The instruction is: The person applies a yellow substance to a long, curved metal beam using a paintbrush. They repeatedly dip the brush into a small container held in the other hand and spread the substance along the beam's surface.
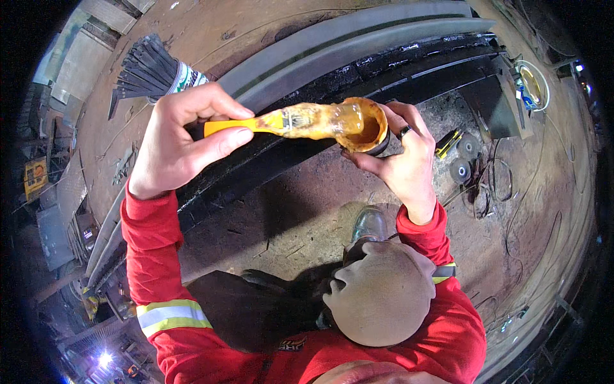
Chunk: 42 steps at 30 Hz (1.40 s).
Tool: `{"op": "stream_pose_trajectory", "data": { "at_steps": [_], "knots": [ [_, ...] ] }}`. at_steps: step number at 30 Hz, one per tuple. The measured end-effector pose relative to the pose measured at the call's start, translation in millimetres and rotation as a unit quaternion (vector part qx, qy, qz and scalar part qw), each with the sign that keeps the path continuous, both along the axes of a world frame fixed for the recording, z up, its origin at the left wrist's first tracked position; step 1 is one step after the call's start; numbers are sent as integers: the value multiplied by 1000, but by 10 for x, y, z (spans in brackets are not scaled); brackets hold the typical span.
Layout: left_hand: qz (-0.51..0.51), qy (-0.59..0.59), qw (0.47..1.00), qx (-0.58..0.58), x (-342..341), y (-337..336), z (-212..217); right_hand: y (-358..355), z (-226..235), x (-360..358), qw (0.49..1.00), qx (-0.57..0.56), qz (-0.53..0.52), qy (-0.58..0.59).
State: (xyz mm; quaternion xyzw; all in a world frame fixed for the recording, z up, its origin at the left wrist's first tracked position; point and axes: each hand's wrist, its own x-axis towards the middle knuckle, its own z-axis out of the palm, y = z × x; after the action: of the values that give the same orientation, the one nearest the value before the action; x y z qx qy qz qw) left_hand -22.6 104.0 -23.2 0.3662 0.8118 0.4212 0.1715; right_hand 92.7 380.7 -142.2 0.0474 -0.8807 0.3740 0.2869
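Pinched between the thumb and fingers of my left hand (182,131) is a paintbrush (256,123) with a yellow handle, held level. Its bristles are thickly coated in sticky amber paste, and their tip reaches over the mouth of a small round pot (382,128). My right hand (412,153), with a dark ring on one finger, is wrapped round the pot's right side. The pot is tilted toward me, its rim smeared orange and amber paste inside. Both hands are above a dark metal beam (230,176).
Black strips (147,67) stick out of a tin (188,78) at the far left. Curved grey metal sections (345,45) lie across the back. Grinding discs (460,170), a yellow-and-black tool (448,143) and cables (495,179) lie on the right floor. A bright light (104,360) glares lower left.
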Motion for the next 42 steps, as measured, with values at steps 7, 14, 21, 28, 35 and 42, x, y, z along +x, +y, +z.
{"op": "stream_pose_trajectory", "data": {
  "at_steps": [7,14,21,28,35,42],
  "knots": [
    [6,-65,998,-7,-46,-199,-168,-22,52,-23,999,-9,-21,-22],
    [40,-57,996,59,-100,-357,-96,-102,76,-37,999,-20,-18,-37],
    [69,-99,968,219,-80,-323,-113,-145,47,-41,998,-20,-11,-50],
    [62,-49,957,280,-80,-276,66,-133,81,-47,996,-77,26,-27],
    [71,-62,984,149,78,-244,-424,-82,160,-87,996,-83,-12,-30],
    [127,-14,987,103,-36,-584,-366,184,127,-97,962,-262,-72,-31]
  ]
}}
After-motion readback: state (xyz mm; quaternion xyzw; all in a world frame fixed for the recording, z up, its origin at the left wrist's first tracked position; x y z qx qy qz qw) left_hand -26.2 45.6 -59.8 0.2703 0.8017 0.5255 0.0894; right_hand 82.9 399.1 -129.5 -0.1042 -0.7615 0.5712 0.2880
